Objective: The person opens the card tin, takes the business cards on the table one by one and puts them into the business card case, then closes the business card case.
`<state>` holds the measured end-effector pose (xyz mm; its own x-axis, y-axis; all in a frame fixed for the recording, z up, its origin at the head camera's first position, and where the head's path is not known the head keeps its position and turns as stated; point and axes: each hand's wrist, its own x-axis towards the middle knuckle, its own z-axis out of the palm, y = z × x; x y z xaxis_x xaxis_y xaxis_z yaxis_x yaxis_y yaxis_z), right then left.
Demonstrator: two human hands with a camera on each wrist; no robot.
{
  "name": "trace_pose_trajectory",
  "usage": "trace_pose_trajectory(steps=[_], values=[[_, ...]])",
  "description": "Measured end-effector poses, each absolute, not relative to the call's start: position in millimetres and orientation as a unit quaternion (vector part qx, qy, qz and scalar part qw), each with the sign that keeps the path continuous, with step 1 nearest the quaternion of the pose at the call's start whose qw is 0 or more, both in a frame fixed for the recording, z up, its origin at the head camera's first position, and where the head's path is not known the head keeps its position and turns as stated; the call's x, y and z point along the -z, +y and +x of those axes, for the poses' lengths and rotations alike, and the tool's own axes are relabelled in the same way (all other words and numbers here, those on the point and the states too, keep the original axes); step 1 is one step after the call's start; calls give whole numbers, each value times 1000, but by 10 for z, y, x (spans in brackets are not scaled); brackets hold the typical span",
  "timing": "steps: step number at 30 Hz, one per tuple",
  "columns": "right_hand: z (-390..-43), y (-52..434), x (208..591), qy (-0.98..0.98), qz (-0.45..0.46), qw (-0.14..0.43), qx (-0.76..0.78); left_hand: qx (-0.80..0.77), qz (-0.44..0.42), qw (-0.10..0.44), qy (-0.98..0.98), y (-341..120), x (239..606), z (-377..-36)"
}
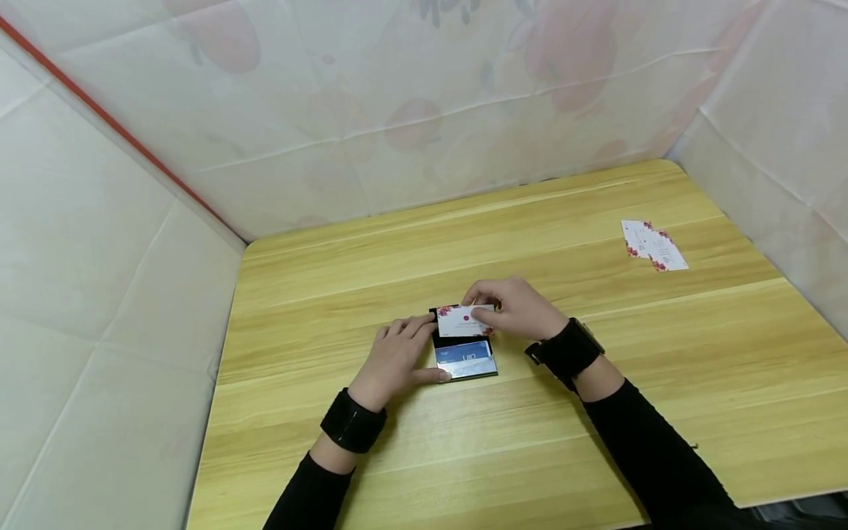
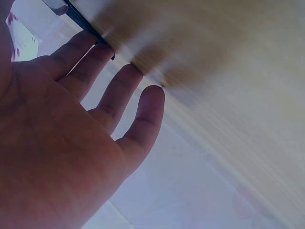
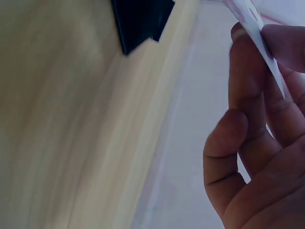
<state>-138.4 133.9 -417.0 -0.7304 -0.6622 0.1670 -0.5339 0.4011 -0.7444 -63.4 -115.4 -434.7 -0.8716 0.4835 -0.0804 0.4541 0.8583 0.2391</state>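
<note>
An open card case (image 1: 467, 361) lies mid-table, its black lid (image 3: 143, 19) folded back and a blue card showing in its tray. My left hand (image 1: 397, 357) rests against the case's left side with straight fingers (image 2: 119, 90), the thumb lying along its near corner. My right hand (image 1: 517, 305) pinches a white card with red flowers (image 1: 464, 321) between thumb and fingers, holding it just above the case's far half. In the right wrist view the card (image 3: 259, 33) shows edge-on in that hand's fingertips (image 3: 238, 33).
Two more flowered cards (image 1: 652, 245) lie overlapping at the far right of the wooden table (image 1: 331, 294). White floral sheeting walls in the table at the back and on both sides.
</note>
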Motion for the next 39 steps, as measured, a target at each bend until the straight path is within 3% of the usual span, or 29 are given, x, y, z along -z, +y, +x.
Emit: trace_pose_trajectory(steps=[23, 39], values=[[-1238, 1107, 4298, 885, -362, 132, 261, -113, 254, 58, 959, -1178, 4342, -644], [-1189, 1085, 4295, 878, -378, 167, 243, -111, 254, 60, 959, -1177, 4333, -639]])
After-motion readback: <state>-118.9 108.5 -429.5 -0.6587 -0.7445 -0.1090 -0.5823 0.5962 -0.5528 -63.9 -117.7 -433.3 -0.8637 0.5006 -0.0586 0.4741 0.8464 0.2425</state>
